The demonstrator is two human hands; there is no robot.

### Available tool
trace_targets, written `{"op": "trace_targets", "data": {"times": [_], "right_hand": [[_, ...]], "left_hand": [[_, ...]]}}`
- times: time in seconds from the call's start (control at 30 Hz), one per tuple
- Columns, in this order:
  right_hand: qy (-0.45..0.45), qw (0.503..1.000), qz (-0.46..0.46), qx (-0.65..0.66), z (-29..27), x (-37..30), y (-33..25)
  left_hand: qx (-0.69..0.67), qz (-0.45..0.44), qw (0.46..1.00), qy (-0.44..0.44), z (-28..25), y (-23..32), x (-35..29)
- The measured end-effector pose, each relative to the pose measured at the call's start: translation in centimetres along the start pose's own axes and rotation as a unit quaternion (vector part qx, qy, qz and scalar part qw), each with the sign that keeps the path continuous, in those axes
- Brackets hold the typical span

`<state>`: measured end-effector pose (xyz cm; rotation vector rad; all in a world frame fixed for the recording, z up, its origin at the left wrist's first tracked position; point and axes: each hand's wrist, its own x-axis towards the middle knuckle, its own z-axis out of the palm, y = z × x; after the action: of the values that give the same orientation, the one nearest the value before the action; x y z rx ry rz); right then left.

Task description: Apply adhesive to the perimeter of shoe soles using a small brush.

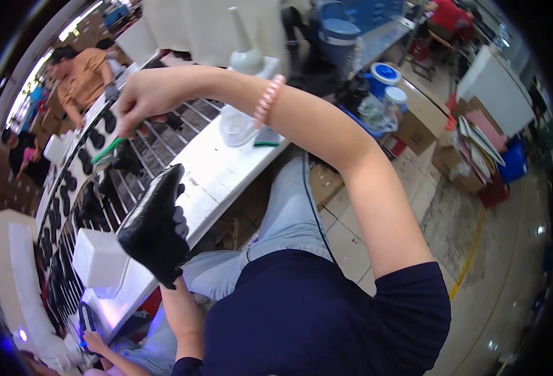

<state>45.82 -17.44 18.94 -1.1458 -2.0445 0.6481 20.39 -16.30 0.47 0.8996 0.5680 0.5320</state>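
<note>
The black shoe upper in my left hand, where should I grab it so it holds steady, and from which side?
Grip the black shoe upper around its wide lower body, coming from below, as the left hand does now. That end is broadest, and the narrow toe points up and away toward the right hand with the green tool, so it probably stays clear for work.

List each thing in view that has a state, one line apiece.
Black shoe: held up off the bench by the left hand, which is tucked inside it.
Green tool: pinched in the right hand, over the rack.
Rack: loaded with dark shoe parts.
Blue-lidded jar: lid on.
White box: resting on the bench.
</note>
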Motion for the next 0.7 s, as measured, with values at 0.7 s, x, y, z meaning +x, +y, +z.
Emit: {"op": "trace_targets", "data": {"times": [0.7], "right_hand": [[-0.15, 0.971, 0.02, 0.186, 3.2, -0.1, 9.4]], "left_hand": [[-0.194, -0.068, 0.978, 0.041, -1.4, -0.6, 8.8]]}}
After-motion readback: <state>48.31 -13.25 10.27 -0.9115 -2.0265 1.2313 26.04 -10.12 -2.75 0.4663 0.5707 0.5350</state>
